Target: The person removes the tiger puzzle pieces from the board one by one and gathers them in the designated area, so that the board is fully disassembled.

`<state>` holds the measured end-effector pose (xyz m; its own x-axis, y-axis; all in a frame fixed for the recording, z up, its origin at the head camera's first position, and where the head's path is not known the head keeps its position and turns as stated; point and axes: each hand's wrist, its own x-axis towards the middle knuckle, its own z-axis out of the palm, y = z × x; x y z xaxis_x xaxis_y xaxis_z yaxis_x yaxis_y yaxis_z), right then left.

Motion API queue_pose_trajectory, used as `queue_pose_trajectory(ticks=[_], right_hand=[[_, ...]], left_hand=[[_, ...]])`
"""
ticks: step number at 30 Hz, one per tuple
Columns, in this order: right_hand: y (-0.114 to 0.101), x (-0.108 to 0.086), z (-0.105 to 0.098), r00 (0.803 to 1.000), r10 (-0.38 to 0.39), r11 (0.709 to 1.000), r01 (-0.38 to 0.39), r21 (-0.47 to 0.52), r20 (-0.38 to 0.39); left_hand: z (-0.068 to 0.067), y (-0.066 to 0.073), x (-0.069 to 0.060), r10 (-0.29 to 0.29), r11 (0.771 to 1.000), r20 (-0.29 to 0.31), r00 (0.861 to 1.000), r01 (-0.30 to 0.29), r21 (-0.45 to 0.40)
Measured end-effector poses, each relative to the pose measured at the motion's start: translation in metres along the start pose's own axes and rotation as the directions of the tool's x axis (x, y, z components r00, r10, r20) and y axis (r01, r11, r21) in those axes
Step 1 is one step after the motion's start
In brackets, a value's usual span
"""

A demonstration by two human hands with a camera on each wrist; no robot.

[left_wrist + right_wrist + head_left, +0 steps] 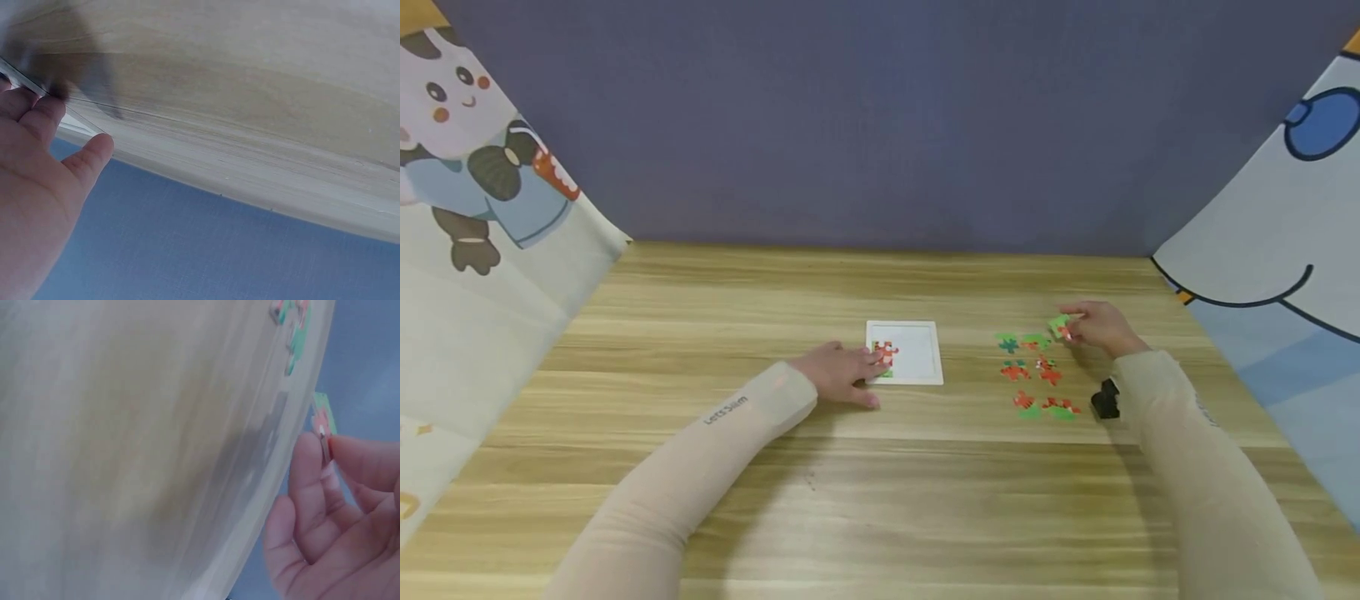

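In the head view my left hand (842, 373) lies at the left side of a white square puzzle tray (938, 358), fingers extended over its edge. Under and beside those fingertips, red and green puzzle pieces (887, 352) sit in the tray's left part; the fingers partly cover them. The left wrist view has the left hand (44, 169) with its fingertips at the tray's edge. My right hand (1101, 327) pinches a green and red puzzle piece (1059, 326) between thumb and fingers. That piece (324, 419) is held up off the table in the right wrist view.
Several loose puzzle pieces (1015, 372) lie in rows right of the tray. A small black object (1105, 400) is beside the right forearm. A dark blue-grey panel (880, 125) rises behind the wooden table (880, 500), with printed cartoon panels at both sides.
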<state>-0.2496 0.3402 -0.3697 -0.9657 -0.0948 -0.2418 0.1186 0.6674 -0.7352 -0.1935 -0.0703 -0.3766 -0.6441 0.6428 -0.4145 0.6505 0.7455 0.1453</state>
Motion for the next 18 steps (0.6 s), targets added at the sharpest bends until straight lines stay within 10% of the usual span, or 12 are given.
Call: queue_pose_trajectory(ticks=[18], right_hand=[[0.012, -0.001, -0.01, 0.982, 0.144, 0.989, -0.141, -0.033, 0.126]], left_hand=[[-0.002, 0.0, 0.0, 0.0, 1.0, 0.005, 1.0, 0.0, 0.009]])
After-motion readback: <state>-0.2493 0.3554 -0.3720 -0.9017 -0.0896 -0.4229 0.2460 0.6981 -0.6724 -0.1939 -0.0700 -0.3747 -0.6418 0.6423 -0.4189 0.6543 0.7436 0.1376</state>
